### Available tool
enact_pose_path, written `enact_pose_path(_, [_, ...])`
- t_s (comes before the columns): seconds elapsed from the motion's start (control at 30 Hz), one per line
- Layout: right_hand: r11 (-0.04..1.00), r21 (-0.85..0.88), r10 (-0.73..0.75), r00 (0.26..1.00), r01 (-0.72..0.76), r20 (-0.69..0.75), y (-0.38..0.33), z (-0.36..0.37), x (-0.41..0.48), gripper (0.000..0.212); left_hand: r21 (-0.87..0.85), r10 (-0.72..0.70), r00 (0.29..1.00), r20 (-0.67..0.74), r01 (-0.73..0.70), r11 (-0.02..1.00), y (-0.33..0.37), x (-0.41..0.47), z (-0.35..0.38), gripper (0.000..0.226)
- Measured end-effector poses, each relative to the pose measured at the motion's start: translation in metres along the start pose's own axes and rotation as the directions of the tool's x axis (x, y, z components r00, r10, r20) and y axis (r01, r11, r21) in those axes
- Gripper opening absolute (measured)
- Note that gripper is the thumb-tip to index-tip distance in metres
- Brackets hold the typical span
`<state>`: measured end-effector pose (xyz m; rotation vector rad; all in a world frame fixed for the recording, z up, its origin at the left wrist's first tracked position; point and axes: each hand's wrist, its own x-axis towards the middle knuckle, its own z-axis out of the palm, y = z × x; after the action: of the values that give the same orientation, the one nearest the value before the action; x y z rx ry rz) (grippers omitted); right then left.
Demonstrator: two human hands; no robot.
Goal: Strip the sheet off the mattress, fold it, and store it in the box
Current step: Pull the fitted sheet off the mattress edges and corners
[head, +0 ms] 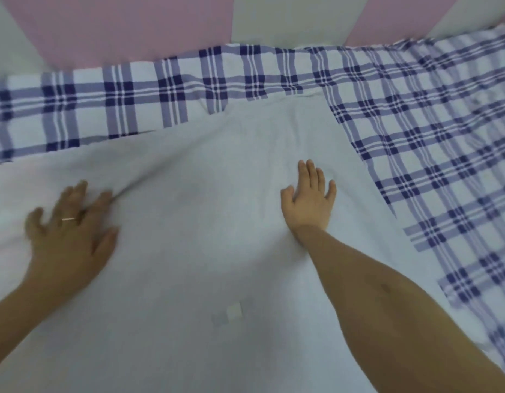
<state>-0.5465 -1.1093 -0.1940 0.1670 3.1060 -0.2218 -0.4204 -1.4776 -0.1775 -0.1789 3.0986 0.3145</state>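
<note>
Head view is showing my left hand (72, 222) and right hand (309, 194) pressing flat, fingers straight and gripping nothing, on the plain white cloth sheet (203, 236) that is lying spread over blue-and-white plaid fabric (444, 137).

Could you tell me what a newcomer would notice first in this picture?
Two hands lie flat on a white sheet filling the middle: the left hand, blurred, with a ring, and the right hand. Blue checked cloth borders it at the top and right, below a pink-and-white wall.
</note>
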Motion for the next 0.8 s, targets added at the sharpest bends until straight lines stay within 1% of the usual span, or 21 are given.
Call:
enact_pose_path(0.07, [0.999, -0.032, 0.009, 0.999, -0.008, 0.050, 0.004, -0.002, 0.000, 0.063, 0.054, -0.054, 0.993, 0.105, 0.049, 0.997, -0.038, -0.045, 0.012, 0.071])
enact_pose_path(0.13, [0.997, -0.076, 0.023, 0.995, -0.016, 0.097, 0.001, -0.011, -0.007, 0.062, 0.081, -0.175, 0.966, 0.189, 0.162, 0.983, -0.090, -0.091, 0.014, 0.077])
enact_pose_path(0.2, [0.989, -0.094, 0.125, 0.976, -0.110, 0.176, -0.011, -0.022, -0.012, 0.063, 0.073, -0.345, 0.929, 0.137, 0.338, 0.938, -0.133, -0.126, 0.010, 0.080])
enact_pose_path(0.27, [0.972, -0.070, 0.232, 0.956, -0.223, 0.179, -0.037, -0.029, -0.023, 0.066, 0.066, -0.477, 0.876, 0.075, 0.473, 0.879, -0.151, -0.143, -0.002, 0.082])
enact_pose_path(0.3, [0.980, -0.057, 0.198, 0.963, -0.191, 0.185, -0.074, -0.023, -0.043, 0.068, 0.054, -0.553, 0.831, 0.055, 0.551, 0.833, -0.164, -0.161, -0.014, 0.083])
enact_pose_path(0.33, [0.992, -0.035, 0.127, 0.975, -0.122, 0.182, -0.102, -0.018, -0.063, 0.070, 0.050, -0.589, 0.807, 0.051, 0.587, 0.808, -0.165, -0.161, -0.019, 0.082])
enact_pose_path(0.37, [1.000, -0.024, 0.013, 0.982, -0.008, 0.186, -0.140, -0.009, -0.089, 0.070, 0.069, -0.611, 0.791, 0.044, 0.607, 0.791, -0.168, -0.169, -0.022, 0.082])
enact_pose_path(0.4, [0.995, -0.011, -0.095, 0.977, 0.099, 0.192, -0.177, 0.002, -0.115, 0.069, 0.094, -0.614, 0.789, 0.038, 0.609, 0.788, -0.170, -0.174, -0.021, 0.081])
enact_pose_path(0.43, [0.985, 0.004, -0.170, 0.965, 0.173, 0.202, -0.220, 0.014, -0.139, 0.069, 0.113, -0.602, 0.798, 0.030, 0.595, 0.796, -0.174, -0.177, -0.021, 0.081])
enact_pose_path(0.5, [0.970, 0.031, -0.242, 0.951, 0.240, 0.191, -0.290, 0.032, -0.176, 0.069, 0.120, -0.564, 0.825, 0.042, 0.556, 0.822, -0.174, -0.173, -0.018, 0.080])
enact_pose_path(0.57, [0.941, 0.074, -0.337, 0.918, 0.329, 0.210, -0.369, 0.053, -0.205, 0.070, 0.137, -0.551, 0.834, -0.012, 0.547, 0.826, -0.188, -0.175, -0.014, 0.077])
enact_pose_path(0.67, [0.893, 0.098, -0.450, 0.882, 0.440, 0.141, -0.416, 0.069, -0.222, 0.066, 0.100, -0.496, 0.865, -0.070, 0.501, 0.859, -0.194, -0.171, -0.012, 0.073])
enact_pose_path(0.73, [0.894, 0.128, -0.441, 0.894, 0.430, 0.077, -0.422, 0.076, -0.221, 0.066, 0.054, -0.471, 0.877, -0.091, 0.477, 0.877, -0.197, -0.170, -0.014, 0.067])
enact_pose_path(0.8, [0.895, 0.113, -0.441, 0.895, 0.432, 0.070, -0.422, 0.078, -0.221, 0.067, -0.078, -0.488, 0.858, -0.161, 0.481, 0.873, -0.209, -0.167, -0.023, 0.057])
